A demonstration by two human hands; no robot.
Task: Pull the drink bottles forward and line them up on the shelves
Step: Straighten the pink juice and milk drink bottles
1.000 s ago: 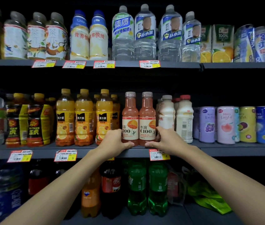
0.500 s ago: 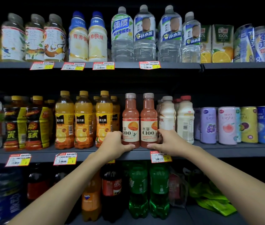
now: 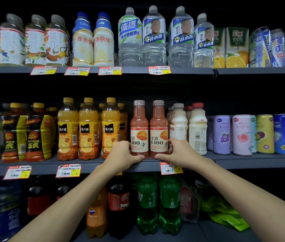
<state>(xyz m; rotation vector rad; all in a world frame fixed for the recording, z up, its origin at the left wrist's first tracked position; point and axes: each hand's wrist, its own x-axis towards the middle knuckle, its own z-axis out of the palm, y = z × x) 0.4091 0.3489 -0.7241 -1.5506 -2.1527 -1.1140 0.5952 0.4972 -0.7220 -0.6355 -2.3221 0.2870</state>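
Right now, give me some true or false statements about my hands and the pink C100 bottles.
1. The left hand grips the left C100 bottle near its base. True.
2. The right hand rests on a purple can. False: it grips the right C100 bottle.
3. Both C100 bottles stand upright on the middle shelf. True.
4. The orange juice bottles stand right of the pair. False: they stand left of it; white bottles stand on the right.

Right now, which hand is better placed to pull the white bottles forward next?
Probably right. The right hand grips the C100 bottle next to the white bottles; the left hand grips the other C100 bottle, farther off.
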